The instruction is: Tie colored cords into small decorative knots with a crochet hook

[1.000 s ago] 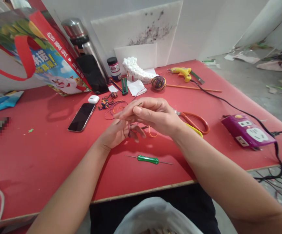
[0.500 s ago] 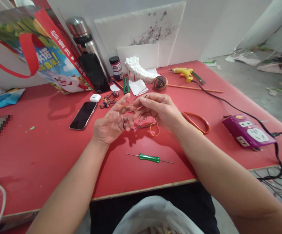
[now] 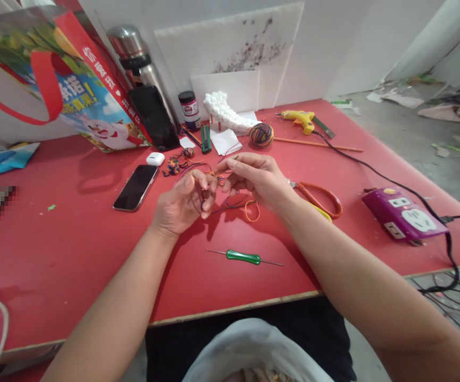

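Both hands meet above the middle of the red table, close together. My left hand has its fingers curled and closed on multicoloured yarn, whose strands pass around its fingers. Thumb and forefinger of my right hand pinch at the same yarn, just to the right. A short dark tip shows above the right forefinger; I cannot tell what it belongs to. An orange loop of the yarn hangs below the right hand. Nearer the table's front edge lies a green-handled double-ended hook, touched by neither hand.
Behind the hands are a yarn ball and small knotted yarn pieces. To the right lie orange-handled scissors, a purple power strip and a yellow glue gun. A phone lies left; a lined bin stands below.
My left fingers, spread and raised before, have curled down and closed around the yarn beside the right hand. The right hand has barely moved.
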`<state>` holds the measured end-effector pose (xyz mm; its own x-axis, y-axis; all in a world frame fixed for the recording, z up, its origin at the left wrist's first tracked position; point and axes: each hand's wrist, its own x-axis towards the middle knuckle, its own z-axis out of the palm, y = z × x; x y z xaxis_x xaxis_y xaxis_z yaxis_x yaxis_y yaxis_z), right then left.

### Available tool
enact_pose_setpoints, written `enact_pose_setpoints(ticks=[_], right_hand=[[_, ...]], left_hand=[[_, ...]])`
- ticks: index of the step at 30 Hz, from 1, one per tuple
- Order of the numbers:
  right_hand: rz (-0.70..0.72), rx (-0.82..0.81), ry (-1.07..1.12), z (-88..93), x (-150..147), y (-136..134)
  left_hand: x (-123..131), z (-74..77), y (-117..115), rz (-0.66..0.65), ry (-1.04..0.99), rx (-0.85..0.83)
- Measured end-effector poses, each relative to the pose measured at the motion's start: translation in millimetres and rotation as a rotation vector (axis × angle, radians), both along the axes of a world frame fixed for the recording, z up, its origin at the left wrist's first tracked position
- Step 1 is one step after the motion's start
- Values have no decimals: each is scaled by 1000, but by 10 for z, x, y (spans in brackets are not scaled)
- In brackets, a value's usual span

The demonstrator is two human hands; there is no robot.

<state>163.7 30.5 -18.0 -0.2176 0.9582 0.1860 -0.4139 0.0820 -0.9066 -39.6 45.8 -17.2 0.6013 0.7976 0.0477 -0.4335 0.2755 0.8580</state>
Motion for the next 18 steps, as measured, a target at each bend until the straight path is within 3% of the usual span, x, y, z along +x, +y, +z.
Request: enact_pose_setpoints(ticks=[8,18], right_hand=[[-185,-17,-120,-94,-42,65],[-232,-28,-438,-216,-211,13]], left_hand=[[-21,3,29,-12,-36,1],[-26,60,3,21,-9,-17]])
